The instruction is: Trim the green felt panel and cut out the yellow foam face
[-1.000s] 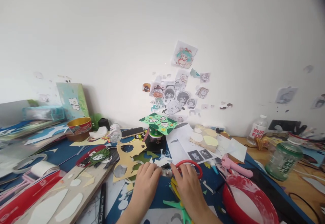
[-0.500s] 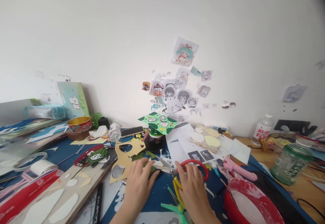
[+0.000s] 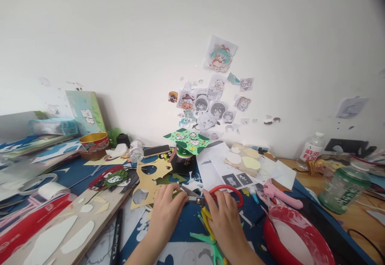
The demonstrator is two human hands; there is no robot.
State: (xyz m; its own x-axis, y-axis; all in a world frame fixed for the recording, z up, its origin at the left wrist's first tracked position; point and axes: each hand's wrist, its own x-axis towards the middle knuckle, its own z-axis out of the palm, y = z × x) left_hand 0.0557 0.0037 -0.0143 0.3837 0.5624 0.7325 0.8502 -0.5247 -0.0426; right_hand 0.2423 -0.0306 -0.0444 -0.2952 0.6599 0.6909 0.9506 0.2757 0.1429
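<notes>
My right hand (image 3: 226,217) is closed on the red-handled scissors (image 3: 230,189), whose metal blades point left toward my left hand. My left hand (image 3: 168,211) has its fingers bent together at the blade tips, pinching a small dark green piece that is mostly hidden. Below my right hand lie green and yellow scissors (image 3: 212,239) with their blades apart. A tan sheet with cut-out holes (image 3: 159,164) rests just beyond my left hand. Dark green scraps (image 3: 177,177) lie behind the blades.
A red bowl (image 3: 313,221) stands at the right, near a pink tool (image 3: 282,195) and a green jar (image 3: 344,189). At the left, a long board (image 3: 99,213) carries paper pieces beside a black marker (image 3: 116,237). A phone (image 3: 156,150) lies toward the wall.
The red-handled scissors' blades have come closer together and moved slightly left with my right hand. The view has shifted a little.
</notes>
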